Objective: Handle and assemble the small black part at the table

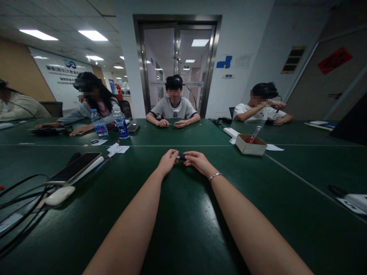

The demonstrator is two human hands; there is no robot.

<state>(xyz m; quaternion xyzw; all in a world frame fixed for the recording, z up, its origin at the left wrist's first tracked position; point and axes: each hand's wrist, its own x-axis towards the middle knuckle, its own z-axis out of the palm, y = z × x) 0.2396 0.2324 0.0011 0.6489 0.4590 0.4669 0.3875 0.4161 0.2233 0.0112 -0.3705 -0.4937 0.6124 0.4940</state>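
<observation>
Both my arms reach forward over a dark green table (pixel 183 229). My left hand (pixel 168 160) and my right hand (pixel 197 161) meet at the middle, fingers curled. Between their fingertips they pinch a small dark object (pixel 181 157), too small to name. A silver bracelet (pixel 215 176) circles my right wrist. The hands rest low on the tabletop.
A phone (pixel 73 167), a white device (pixel 59 195) and black cables (pixel 20 198) lie at my left. A cardboard box (pixel 250 145) with a pen stands right of centre. Two water bottles (pixel 120 123) stand further back. Three people sit across the table, another at far left.
</observation>
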